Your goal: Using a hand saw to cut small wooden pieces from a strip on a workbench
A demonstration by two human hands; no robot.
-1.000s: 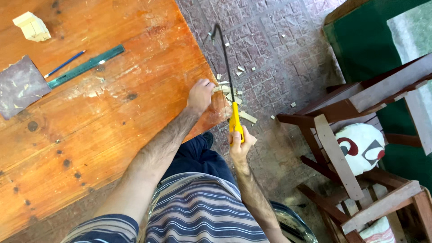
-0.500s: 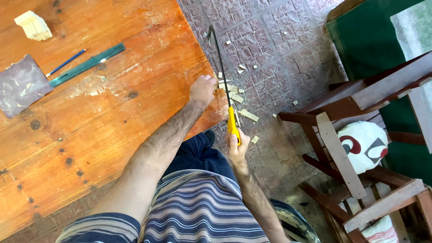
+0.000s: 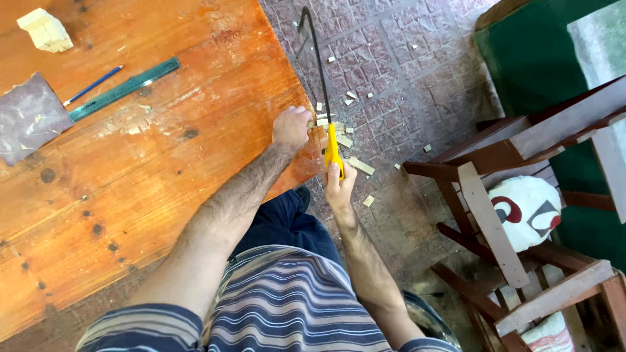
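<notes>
My right hand [image 3: 339, 186] grips the yellow handle of a hacksaw [image 3: 321, 78], whose black frame points away from me, just past the edge of the orange wooden table [image 3: 163, 163]. My left hand [image 3: 291, 128] presses down at the table's edge on a small piece of light wood [image 3: 321, 120], right beside the saw blade. Most of that piece is hidden under my fingers.
On the table lie a green ruler [image 3: 124, 88], a blue pencil [image 3: 92, 85], a grey sheet of sandpaper [image 3: 29, 117] and a pale wood block [image 3: 45, 30]. Wood offcuts [image 3: 360, 165] litter the brick floor. A wooden chair [image 3: 521, 215] with a patterned cushion stands to the right.
The saw has slid back and forth along the table's edge, with my right hand moving a little toward me and back. My left hand has stayed at the edge.
</notes>
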